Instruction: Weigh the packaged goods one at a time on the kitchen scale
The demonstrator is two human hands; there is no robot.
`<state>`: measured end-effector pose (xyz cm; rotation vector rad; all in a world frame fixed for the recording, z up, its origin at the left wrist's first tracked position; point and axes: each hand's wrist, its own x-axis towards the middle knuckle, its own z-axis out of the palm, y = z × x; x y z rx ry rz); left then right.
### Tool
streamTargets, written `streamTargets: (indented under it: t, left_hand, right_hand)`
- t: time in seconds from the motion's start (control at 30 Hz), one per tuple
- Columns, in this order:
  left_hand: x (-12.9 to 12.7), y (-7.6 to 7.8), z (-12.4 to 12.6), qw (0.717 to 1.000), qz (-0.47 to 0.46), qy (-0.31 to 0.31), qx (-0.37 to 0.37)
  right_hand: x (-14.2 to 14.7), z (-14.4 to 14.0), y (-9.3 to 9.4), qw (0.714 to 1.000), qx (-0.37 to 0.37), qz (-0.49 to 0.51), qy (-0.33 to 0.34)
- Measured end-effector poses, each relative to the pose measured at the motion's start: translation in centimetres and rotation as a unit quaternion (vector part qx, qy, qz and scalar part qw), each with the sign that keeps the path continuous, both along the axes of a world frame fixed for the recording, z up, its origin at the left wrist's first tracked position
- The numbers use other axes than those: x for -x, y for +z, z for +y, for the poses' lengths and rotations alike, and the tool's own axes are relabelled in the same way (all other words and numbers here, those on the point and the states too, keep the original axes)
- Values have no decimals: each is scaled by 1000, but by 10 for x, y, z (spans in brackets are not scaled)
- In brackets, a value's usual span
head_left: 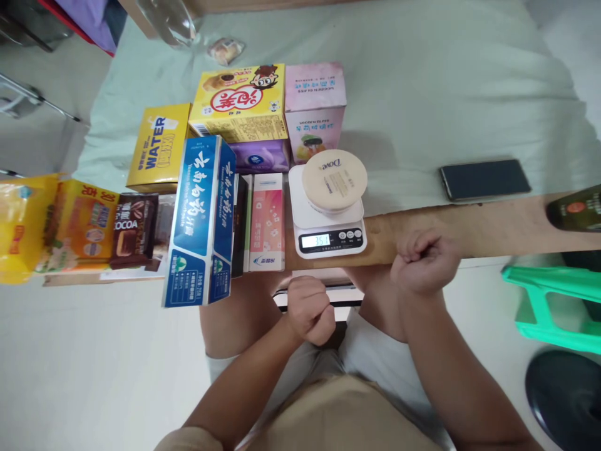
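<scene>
My left hand (310,310) is curled into a fist over my lap, just below the board's front edge, with nothing visible in it. My right hand (426,260), also closed, rests at the board's edge to the right of the scale; no object shows in its fingers. Between and beyond them sits a white digital kitchen scale (300,216), its lit display reading about 351. A round cream Dove tub (334,178) lies lid up on the scale. Left of it are a pink floral box (267,219) and a blue toothpaste box (195,213) jutting over the edge.
Behind stand a yellow snack box (239,103), a pink box (315,106), a purple pack (260,156) and a yellow WATER box (159,147). Snack packets (91,225) lie left. A phone (486,180), a dark bottle (577,208) and a green stool (549,307) are right.
</scene>
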<state>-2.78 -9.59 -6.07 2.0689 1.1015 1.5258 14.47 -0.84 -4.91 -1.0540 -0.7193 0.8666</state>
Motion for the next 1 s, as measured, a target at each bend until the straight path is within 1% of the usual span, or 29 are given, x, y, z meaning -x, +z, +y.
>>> streamTargets:
  t: [0.17,0.33,0.53,0.8,1.0]
  left_hand:
    - [-5,0,-2,1000,-2,1,-1]
    - [-2,0,-2,1000,-7,3,1]
    - [-2,-2,0,1000,-8,10,-1]
    - [0,-3,-1,1000,-5,24,4]
    - [0,-7,-2,1000,-7,7,13]
  right_hand:
    - [3,-2,-1,999,-22,-26,19]
    - [-1,-2,-1,999,-1,-50,-1]
    - [-1,2,-2,999,-7,-51,-14]
    - [-1,0,1,998,10,-60,2]
    - [-2,0,-1,998,-15,-58,3]
